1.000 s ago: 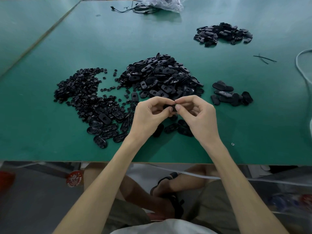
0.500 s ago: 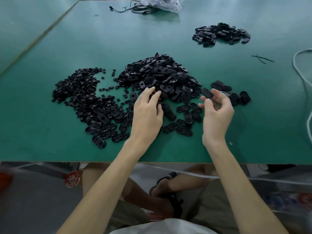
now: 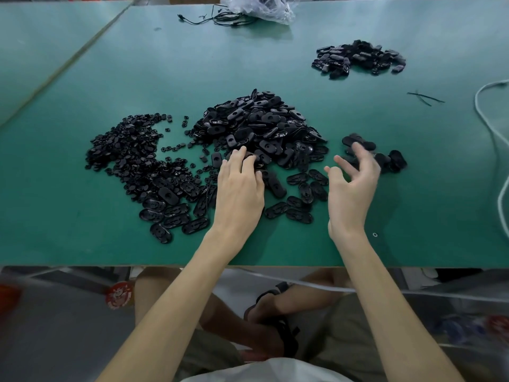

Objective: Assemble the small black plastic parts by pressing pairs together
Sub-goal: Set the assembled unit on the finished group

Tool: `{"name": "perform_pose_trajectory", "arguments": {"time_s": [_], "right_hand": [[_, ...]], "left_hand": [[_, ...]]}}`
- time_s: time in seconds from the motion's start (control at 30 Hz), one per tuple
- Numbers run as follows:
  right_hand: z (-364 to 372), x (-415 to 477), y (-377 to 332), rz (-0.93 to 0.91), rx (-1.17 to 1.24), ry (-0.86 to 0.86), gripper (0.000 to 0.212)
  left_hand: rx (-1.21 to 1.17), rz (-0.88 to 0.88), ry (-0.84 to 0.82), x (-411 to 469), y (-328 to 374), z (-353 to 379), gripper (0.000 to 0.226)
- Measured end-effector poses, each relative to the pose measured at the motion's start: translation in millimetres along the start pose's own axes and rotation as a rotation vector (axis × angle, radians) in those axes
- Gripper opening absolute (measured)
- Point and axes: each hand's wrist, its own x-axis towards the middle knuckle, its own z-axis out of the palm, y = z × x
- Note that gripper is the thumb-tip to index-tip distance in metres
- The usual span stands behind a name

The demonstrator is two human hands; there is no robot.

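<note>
The person wears a white cloth top (image 3: pixel 264 372), visible at 6 o'clock along the bottom edge. Olive-green fabric shorts (image 3: pixel 344 334) cover both thighs. A black strapped sandal (image 3: pixel 289 340) is on one foot, just above the top. The forearms (image 3: pixel 176 299) are bare down to the left hand (image 3: pixel 239 194) and right hand (image 3: pixel 352 188).

Small assembly workshop or factory bench is indicated: a long green-topped work table (image 3: pixel 110 244) is set edge to edge with a second green table (image 3: pixel 41 51), and bulk stock is sorted straight onto the surface. A large heap of oval black plastic parts (image 3: pixel 259 125) is flanked by a spread of smaller black pieces (image 3: pixel 124 150) at the left, a small pile (image 3: pixel 385 158) at the right and a far pile (image 3: pixel 358 57) behind. A clear plastic bag (image 3: pixel 264 8) and black cords (image 3: pixel 220 19) are seen at the far edge, and a white cable (image 3: pixel 490 128) is trailed down the right side.
</note>
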Motion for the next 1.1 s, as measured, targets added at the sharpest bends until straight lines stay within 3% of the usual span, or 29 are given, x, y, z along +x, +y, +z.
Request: {"name": "perform_pose_trajectory", "arguments": {"time_s": [0.27,0.4,0.63,0.8,1.1], "right_hand": [[3.7,-11.5,-9.6,-0.283,-0.444,-0.382,0.02],[5.1,-14.6,-10.7,-0.28,-0.488,-0.492,0.017],[5.0,-15.0,-9.2,-0.295,-0.547,-0.518,0.02],[3.2,-14.9,-10.9,-0.272,-0.472,-0.485,0.011],[3.6,-15.7,-11.6,-0.283,-0.412,-0.489,0.018]], "left_hand": [[0.053,-0.016,0.06,-0.5,-0.1,-1.0,0.025],[0.053,-0.022,0.06,0.9,-1.1,-1.9,0.03],[-0.059,-0.101,0.085,2.7,-3.1,-2.9,0.025],[-0.139,-0.122,0.125,1.6,-3.1,-5.1,0.013],[-0.305,0.03,0.249,-3.3,-0.3,-10.7,0.004]]}}
